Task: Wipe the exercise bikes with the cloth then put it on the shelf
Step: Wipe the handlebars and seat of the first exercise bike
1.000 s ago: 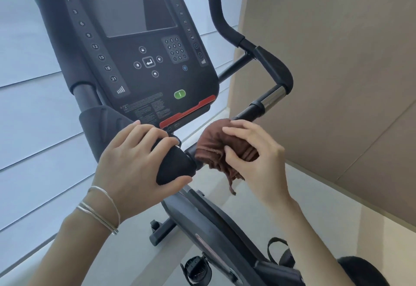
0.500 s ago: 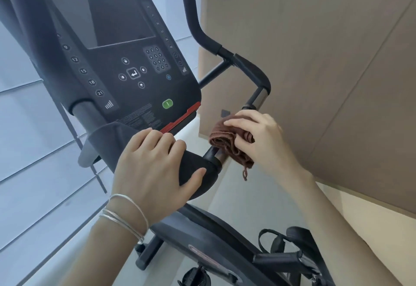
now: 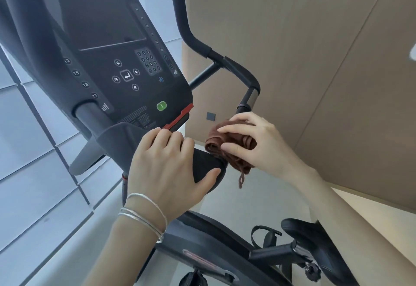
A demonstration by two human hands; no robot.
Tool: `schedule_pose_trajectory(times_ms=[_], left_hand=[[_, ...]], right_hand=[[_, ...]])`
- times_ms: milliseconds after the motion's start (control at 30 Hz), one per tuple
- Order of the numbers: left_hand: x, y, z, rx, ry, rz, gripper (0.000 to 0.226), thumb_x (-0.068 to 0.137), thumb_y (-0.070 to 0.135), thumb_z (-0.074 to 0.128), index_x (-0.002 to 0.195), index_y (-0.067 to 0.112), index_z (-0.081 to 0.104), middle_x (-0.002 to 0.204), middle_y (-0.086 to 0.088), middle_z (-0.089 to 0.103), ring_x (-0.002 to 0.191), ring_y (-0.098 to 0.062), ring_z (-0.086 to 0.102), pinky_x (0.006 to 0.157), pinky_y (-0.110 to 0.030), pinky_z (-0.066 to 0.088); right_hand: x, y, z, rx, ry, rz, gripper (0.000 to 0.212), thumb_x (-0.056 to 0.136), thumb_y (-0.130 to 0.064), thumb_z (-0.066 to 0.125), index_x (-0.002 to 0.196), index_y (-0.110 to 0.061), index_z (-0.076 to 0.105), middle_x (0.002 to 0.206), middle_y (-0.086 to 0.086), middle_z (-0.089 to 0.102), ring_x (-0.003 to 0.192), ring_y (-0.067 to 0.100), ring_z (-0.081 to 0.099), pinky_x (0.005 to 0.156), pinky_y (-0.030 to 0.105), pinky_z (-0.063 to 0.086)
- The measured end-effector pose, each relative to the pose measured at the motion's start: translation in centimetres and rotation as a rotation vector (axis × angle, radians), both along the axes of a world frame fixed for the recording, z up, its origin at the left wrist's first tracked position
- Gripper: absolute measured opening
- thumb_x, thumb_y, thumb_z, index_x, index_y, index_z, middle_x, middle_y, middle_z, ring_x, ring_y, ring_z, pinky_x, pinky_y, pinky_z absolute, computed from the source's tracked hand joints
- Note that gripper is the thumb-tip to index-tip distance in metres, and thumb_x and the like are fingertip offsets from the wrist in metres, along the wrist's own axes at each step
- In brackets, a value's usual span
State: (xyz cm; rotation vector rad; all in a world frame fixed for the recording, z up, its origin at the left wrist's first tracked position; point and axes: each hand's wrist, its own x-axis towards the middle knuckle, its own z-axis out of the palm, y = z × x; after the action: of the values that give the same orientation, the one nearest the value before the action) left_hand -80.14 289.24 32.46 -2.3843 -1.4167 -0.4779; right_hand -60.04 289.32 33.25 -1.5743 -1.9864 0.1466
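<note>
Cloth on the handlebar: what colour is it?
The cloth is reddish brown, shown best in the head view.

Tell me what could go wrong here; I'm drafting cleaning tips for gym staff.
The cloth, bunched in the right hand, trails a loose loop that might snag on the handlebar joint. So bunched, it may skip parts of the bar, such as the chrome section above.

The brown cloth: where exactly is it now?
In the head view, right of centre, the right hand grips the cloth against the handlebar, beside the left hand.
</note>
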Motion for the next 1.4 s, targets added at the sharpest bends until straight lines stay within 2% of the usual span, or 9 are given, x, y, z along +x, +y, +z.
schedule_pose_trajectory(times_ms=[167, 367, 600, 800, 1000, 1100, 1200, 1267, 1400], left_hand=[[-0.1, 0.0, -0.1, 0.01, 0.004, 0.003, 0.068, 0.08, 0.068, 0.024, 0.076, 0.013, 0.063, 0.074, -0.004, 0.065, 0.074, -0.026, 0.057, 0.085, -0.039, 0.043], [0.0, -0.1, -0.3, 0.023, -0.008, 0.015, 0.067, 0.08, 0.067, 0.025, 0.076, 0.012, 0.064, 0.074, -0.004, 0.065, 0.074, -0.027, 0.058, 0.084, -0.039, 0.045], [0.1, 0.0, -0.4, 0.04, -0.002, 0.024, 0.069, 0.08, 0.068, 0.022, 0.075, 0.012, 0.062, 0.073, -0.005, 0.064, 0.072, -0.027, 0.055, 0.082, -0.038, 0.044], [0.2, -0.2, -0.2, 0.024, 0.014, 0.034, 0.069, 0.08, 0.067, 0.022, 0.078, 0.013, 0.065, 0.075, -0.004, 0.065, 0.075, -0.027, 0.057, 0.084, -0.037, 0.044], [0.3, -0.5, -0.2, 0.007, -0.019, 0.047, 0.064, 0.08, 0.065, 0.028, 0.084, 0.014, 0.067, 0.082, -0.004, 0.068, 0.079, -0.028, 0.061, 0.08, -0.038, 0.048], [0.4, -0.8, -0.1, 0.014, -0.044, 0.06, 0.06, 0.081, 0.061, 0.03, 0.086, 0.015, 0.067, 0.083, -0.004, 0.069, 0.08, -0.029, 0.062, 0.078, -0.037, 0.05], [0.9, -0.9, 0.1, 0.024, -0.068, 0.114, 0.056, 0.081, 0.059, 0.031, 0.085, 0.017, 0.068, 0.082, -0.002, 0.068, 0.08, -0.027, 0.061, 0.078, -0.035, 0.049], [1.7, -1.0, 0.1, 0.02, -0.082, 0.17, 0.055, 0.081, 0.057, 0.031, 0.083, 0.017, 0.069, 0.082, -0.003, 0.068, 0.08, -0.027, 0.06, 0.082, -0.037, 0.048], [3.1, -1.4, -0.3, 0.028, -0.133, 0.287, 0.052, 0.084, 0.049, 0.03, 0.085, 0.014, 0.069, 0.087, -0.007, 0.068, 0.091, -0.03, 0.062, 0.1, -0.044, 0.04]], right_hand=[[0.4, 0.9, 1.1, -0.055, 0.014, 0.045, 0.028, 0.078, -0.025, 0.071, 0.106, -0.028, 0.071, 0.115, -0.007, 0.058, 0.105, 0.01, 0.054, 0.092, 0.023, 0.046], [1.5, 3.7, 1.0, 0.002, 0.044, -0.16, 0.026, 0.079, -0.026, 0.068, 0.105, -0.024, 0.071, 0.113, 0.0, 0.062, 0.104, 0.015, 0.055, 0.095, 0.038, 0.049], [0.7, -0.9, -0.2, 0.041, 0.118, 0.128, 0.029, 0.075, -0.013, 0.074, 0.102, -0.023, 0.072, 0.111, -0.004, 0.062, 0.101, 0.002, 0.057, 0.087, 0.006, 0.041], [3.1, 2.5, -2.8, 0.227, 0.232, -0.235, 0.031, 0.072, -0.011, 0.072, 0.101, -0.021, 0.073, 0.105, 0.004, 0.064, 0.094, 0.014, 0.061, 0.08, -0.004, 0.034], [2.9, -2.1, -5.7, 0.18, 0.405, -0.086, 0.031, 0.07, -0.005, 0.075, 0.097, -0.019, 0.074, 0.103, -0.004, 0.064, 0.093, -0.001, 0.059, 0.081, 0.002, 0.04], [3.0, -2.9, -7.7, 0.148, 0.521, -0.067, 0.029, 0.07, -0.004, 0.076, 0.096, -0.018, 0.074, 0.102, -0.008, 0.064, 0.095, 0.001, 0.06, 0.08, 0.003, 0.043], [2.2, -2.7, -9.5, 0.086, 0.518, -0.013, 0.028, 0.07, -0.006, 0.076, 0.097, -0.015, 0.075, 0.104, -0.003, 0.066, 0.097, 0.009, 0.062, 0.08, 0.002, 0.044], [1.0, -2.4, -10.4, 0.061, 0.55, 0.057, 0.026, 0.071, -0.007, 0.076, 0.096, -0.014, 0.074, 0.104, -0.002, 0.066, 0.096, 0.007, 0.061, 0.083, 0.005, 0.046], [-1.1, -1.3, -11.6, 0.125, 0.792, 0.041, 0.022, 0.072, -0.007, 0.076, 0.092, -0.015, 0.073, 0.102, -0.006, 0.066, 0.098, 0.004, 0.06, 0.085, 0.015, 0.052]])
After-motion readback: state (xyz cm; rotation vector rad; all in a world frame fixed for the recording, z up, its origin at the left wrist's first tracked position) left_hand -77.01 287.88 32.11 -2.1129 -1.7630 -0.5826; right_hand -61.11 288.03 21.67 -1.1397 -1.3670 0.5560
